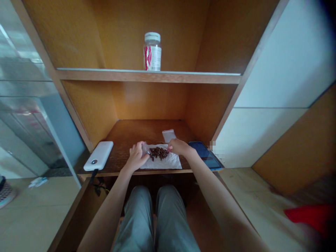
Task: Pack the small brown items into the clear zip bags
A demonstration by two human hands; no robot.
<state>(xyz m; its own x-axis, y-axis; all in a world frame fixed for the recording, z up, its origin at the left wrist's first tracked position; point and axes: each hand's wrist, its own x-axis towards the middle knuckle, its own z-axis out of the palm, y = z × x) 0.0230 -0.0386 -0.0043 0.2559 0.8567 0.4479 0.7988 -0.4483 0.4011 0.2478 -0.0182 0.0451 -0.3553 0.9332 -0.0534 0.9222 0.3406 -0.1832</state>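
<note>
Around the tissue (173, 162) we list: capsules (158, 153) atop; capped bottle (152, 52) above, label illegible; shelf edge (160, 172) in front; left hand (137, 156) pinching clear plastic (144, 148); right hand (179, 146), finger closure unclear.

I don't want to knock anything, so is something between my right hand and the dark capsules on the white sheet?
Nothing visible: your right hand is at the right edge of the dark capsules, though I can't tell if it touches them. The small bag lies beyond that hand, the phone to its right.
</note>
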